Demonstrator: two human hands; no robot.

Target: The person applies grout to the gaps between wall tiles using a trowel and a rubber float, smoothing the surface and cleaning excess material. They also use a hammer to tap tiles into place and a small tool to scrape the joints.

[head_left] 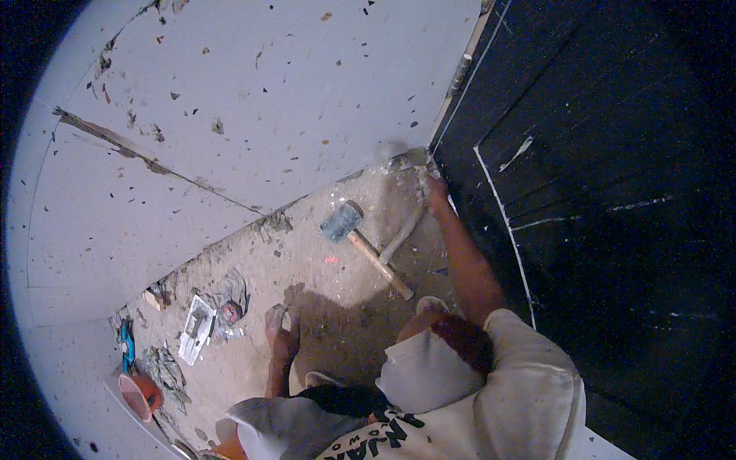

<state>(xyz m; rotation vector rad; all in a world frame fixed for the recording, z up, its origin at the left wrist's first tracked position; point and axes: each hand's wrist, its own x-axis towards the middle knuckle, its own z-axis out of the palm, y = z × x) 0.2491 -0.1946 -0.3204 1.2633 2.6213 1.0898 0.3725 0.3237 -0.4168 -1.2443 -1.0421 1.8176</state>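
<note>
My right hand (432, 188) reaches into the floor corner where the white tiled wall (253, 84) meets the dark panel (598, 230); its fingers are too small and dusty to read. My left hand (282, 330) is low over the floor, fingers curled, whatever they hold unclear. Between my hands a rubber mallet (340, 222) with a wooden handle lies on the dusty floor (314, 268), against a pale stick (406, 230).
At the lower left lie a white tray (194, 341), a crumpled bag (234, 287), a teal tool (127, 341), a grey rag (169, 372) and an orange bucket (138, 399). Mortar debris runs along the wall's foot. The dark panel bounds the right side.
</note>
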